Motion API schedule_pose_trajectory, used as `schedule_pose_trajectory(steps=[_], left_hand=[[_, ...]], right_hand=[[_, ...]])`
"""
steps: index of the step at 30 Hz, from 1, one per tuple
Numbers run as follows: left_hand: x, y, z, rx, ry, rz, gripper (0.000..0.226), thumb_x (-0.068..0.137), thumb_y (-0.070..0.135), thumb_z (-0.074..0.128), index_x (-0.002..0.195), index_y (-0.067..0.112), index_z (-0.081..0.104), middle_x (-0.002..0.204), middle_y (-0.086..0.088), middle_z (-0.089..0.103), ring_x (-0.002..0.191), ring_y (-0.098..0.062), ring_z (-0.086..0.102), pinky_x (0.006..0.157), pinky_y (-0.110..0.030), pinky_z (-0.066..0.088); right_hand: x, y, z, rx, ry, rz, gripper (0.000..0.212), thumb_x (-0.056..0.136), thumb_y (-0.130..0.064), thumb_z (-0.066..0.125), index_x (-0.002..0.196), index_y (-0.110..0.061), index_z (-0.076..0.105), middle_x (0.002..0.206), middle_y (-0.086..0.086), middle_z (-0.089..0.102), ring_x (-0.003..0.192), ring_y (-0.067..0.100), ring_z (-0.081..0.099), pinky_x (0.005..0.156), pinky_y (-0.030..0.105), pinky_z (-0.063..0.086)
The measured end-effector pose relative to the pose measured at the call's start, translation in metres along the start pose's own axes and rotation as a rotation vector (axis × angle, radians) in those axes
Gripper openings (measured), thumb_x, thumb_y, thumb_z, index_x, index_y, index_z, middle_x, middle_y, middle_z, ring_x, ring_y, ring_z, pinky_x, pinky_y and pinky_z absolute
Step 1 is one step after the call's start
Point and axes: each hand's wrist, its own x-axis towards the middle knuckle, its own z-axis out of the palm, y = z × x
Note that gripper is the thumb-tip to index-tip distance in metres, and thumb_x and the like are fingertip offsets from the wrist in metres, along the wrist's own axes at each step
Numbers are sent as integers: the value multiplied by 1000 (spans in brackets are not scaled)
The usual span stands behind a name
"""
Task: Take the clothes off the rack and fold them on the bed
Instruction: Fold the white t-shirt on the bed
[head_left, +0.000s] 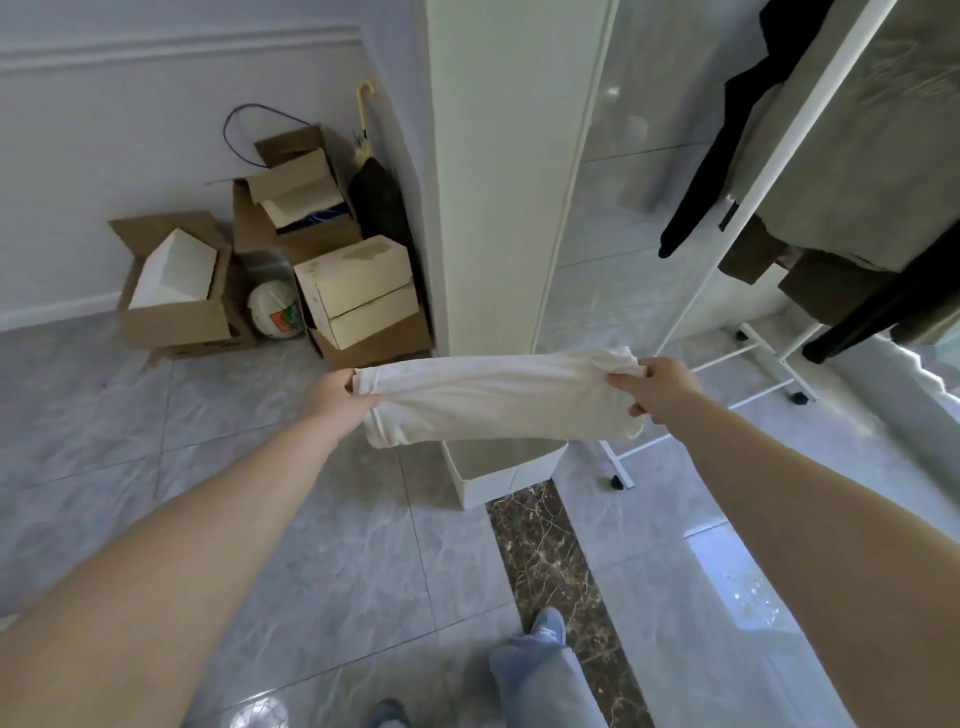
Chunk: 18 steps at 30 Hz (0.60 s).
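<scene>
A white garment (498, 402), folded into a long band, hangs stretched between my two hands at arm's length above the floor. My left hand (335, 397) pinches its left end. My right hand (660, 389) grips the bunched right end. The white clothes rack (779, 171) stands at the right, with a black garment (727, 135), a grey-green one (862, 156) and brown ones (826, 286) hanging on it. No bed is in view.
A white pillar (498, 182) stands straight ahead, an open white box (498, 467) at its foot. Several cardboard boxes (291, 260), a yellow-handled umbrella (363, 119) and a ball (275, 312) crowd the left corner. Grey tiled floor (260, 519) spreads below; my feet are at the bottom.
</scene>
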Motion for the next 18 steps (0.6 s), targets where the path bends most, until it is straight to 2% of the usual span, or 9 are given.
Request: schedule_pose_trajectory(steps=[2, 3, 5, 6, 8, 11, 13, 15, 18], left_hand=[[10, 17, 15, -20, 27, -45, 49, 93, 22, 66, 138, 9, 52, 129, -14, 60, 112, -33, 59, 89, -38, 47], [14, 23, 21, -56, 26, -77, 47, 93, 20, 66, 136, 10, 52, 120, -12, 63, 101, -30, 64, 84, -37, 51], [19, 35, 35, -170, 29, -152, 43, 94, 14, 64, 136, 11, 52, 109, -3, 63, 74, -23, 68, 66, -32, 55], [21, 41, 42, -234, 33, -199, 43, 96, 12, 61, 138, 12, 50, 115, -1, 60, 68, -22, 69, 60, -31, 56], [26, 51, 54, -344, 12, -277, 46, 98, 7, 56, 142, 14, 44, 133, -4, 54, 71, -23, 73, 56, -28, 60], [42, 58, 72, -467, -44, -318, 44, 100, 3, 46, 142, 14, 38, 142, -8, 48, 75, -28, 75, 76, -39, 62], [53, 60, 80, -539, -40, -321, 41, 101, 0, 38, 140, 13, 37, 142, -13, 47, 73, -27, 75, 75, -40, 62], [67, 65, 86, -590, -29, -324, 43, 101, -2, 33, 142, 12, 35, 141, -14, 47, 76, -25, 74, 68, -34, 62], [87, 71, 92, -614, -37, -342, 42, 100, 0, 33, 141, 11, 36, 132, -15, 54, 78, -25, 71, 68, -33, 59]], right_hand=[[28, 2, -9, 94, -57, 40, 26, 92, -30, 73, 114, -19, 65, 94, 2, 68, 54, 15, 69, 40, 23, 41], [40, 1, -12, 135, -74, 61, 23, 92, -27, 72, 112, -19, 64, 103, 5, 68, 53, 15, 70, 38, 22, 43], [60, -3, -19, 202, -143, 107, 21, 96, -24, 67, 114, -15, 61, 110, 6, 67, 62, 20, 74, 45, 27, 54], [68, -7, -22, 222, -187, 126, 22, 98, -23, 63, 118, -13, 59, 107, 3, 66, 71, 24, 76, 54, 29, 59], [81, -14, -28, 261, -242, 136, 24, 101, -20, 58, 123, -14, 52, 103, 1, 61, 82, 30, 75, 67, 35, 62], [106, -17, -29, 281, -256, 121, 29, 101, -19, 56, 128, -12, 48, 115, 8, 60, 82, 35, 75, 73, 44, 63], [120, -18, -25, 287, -239, 107, 33, 101, -20, 57, 130, -8, 49, 113, 8, 62, 82, 34, 75, 81, 47, 62], [137, -21, -21, 299, -231, 104, 38, 100, -21, 58, 134, -6, 48, 106, 6, 63, 80, 32, 74, 86, 47, 60], [159, -26, -13, 296, -233, 132, 44, 99, -23, 60, 137, -9, 44, 125, 8, 55, 73, 29, 72, 84, 45, 60]])
